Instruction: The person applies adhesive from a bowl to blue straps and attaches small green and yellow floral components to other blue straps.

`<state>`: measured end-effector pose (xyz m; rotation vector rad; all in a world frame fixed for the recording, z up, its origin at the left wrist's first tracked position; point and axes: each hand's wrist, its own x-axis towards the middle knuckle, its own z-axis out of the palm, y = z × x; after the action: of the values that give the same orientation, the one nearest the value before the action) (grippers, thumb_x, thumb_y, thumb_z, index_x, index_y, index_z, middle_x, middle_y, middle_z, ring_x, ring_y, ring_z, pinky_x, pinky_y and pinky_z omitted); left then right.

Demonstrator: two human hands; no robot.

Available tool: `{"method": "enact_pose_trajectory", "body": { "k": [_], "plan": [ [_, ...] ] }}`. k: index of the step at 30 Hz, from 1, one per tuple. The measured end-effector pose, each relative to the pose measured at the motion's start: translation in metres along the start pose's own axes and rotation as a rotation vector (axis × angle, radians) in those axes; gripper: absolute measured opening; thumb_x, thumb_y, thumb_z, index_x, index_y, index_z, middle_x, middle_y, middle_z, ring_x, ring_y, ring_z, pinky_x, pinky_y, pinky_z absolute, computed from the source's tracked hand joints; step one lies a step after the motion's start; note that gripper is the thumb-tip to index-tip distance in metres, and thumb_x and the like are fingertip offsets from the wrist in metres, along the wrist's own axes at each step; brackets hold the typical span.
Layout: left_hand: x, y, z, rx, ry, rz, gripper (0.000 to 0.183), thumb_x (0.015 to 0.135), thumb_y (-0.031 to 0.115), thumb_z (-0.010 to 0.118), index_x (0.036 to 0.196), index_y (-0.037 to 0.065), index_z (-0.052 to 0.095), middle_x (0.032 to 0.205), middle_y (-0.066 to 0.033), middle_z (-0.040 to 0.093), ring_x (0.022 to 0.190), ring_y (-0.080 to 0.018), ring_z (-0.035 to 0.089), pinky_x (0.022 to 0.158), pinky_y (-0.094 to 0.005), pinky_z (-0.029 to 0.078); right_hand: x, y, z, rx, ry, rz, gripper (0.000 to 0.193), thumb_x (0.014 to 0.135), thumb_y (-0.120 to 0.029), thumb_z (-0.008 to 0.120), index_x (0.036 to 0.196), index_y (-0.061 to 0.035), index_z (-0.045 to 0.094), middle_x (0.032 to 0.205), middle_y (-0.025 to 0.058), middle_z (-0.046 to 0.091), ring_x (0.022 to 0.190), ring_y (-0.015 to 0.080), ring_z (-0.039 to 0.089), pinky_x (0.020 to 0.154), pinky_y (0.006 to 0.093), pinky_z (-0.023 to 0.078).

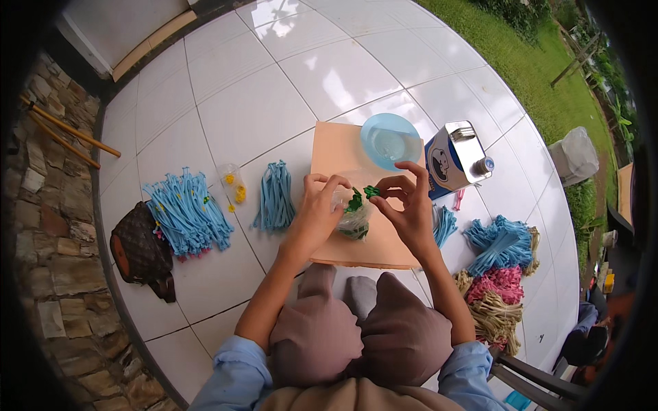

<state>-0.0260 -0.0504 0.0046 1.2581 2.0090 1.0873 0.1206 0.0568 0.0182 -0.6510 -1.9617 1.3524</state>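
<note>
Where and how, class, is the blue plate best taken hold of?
Probably the blue plate is best pinched at its left rim, from the left, thumb on top. It lies open side up, that rim unobstructed, while the can stands close on its right and the right hand overlaps its near edge.

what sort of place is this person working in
Probably a house's porch or terrace: a white tiled floor, a stone-faced wall on the left, and grass right beyond the tiles.
</note>
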Motion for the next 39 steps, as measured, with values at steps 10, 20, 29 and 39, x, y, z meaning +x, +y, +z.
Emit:
{"method": "enact_pose_trajectory", "body": {
  "k": [10,20,29,39],
  "plan": [
    [-0.018,0.111,-0.008,-0.547,0.028,0.067,0.026,0.084,0.016,0.063,0.101,-0.001,0.054,0.103,-0.0119,0.056,0.093,-0.0169,0.060,0.082,-0.0289,0.052,-0.022,-0.077,-0.038,-0.274,0.209,-0.375,0.061,0.075,0.001,0.069,0.121,-0.0063,0.030,0.090,0.0100,0.060,0.082,0.0194,0.063,0.073,0.0288,0.051],
    [-0.004,0.137,0.014,-0.900,0.009,0.162,0.026,0.083,0.013,0.066,0.102,-0.002,0.059,0.095,-0.0097,0.063,0.085,-0.0139,0.062,0.080,-0.0252,0.052,-0.030,-0.108,-0.052,-0.126,0.304,-0.341,0.051,0.077,0.004,0.064,0.120,-0.0033,0.038,0.091,0.0107,0.061,0.085,0.0189,0.064,0.077,0.0296,0.054],
    [0.010,0.113,0.016,-0.634,-0.130,0.122,0.019,0.081,0.007,0.065,0.098,-0.001,0.062,0.093,-0.0085,0.064,0.082,-0.0127,0.062,0.072,-0.0245,0.054,-0.012,-0.057,-0.077,0.162,0.137,-0.129,0.052,0.077,0.000,0.065,0.121,-0.0015,0.037,0.078,0.0099,0.063,0.076,0.0146,0.063,0.069,0.0257,0.052],
    [0.027,0.088,0.023,0.043,0.009,0.007,0.020,0.073,0.011,0.069,0.087,-0.002,0.064,0.076,-0.0102,0.067,0.064,-0.0146,0.065,0.061,-0.0239,0.052,-0.008,0.029,-0.069,-0.262,0.045,0.143,0.052,0.072,0.006,0.061,0.115,-0.0007,0.033,0.070,0.0144,0.064,0.066,0.0243,0.065,0.063,0.0308,0.050]
  ]
}}
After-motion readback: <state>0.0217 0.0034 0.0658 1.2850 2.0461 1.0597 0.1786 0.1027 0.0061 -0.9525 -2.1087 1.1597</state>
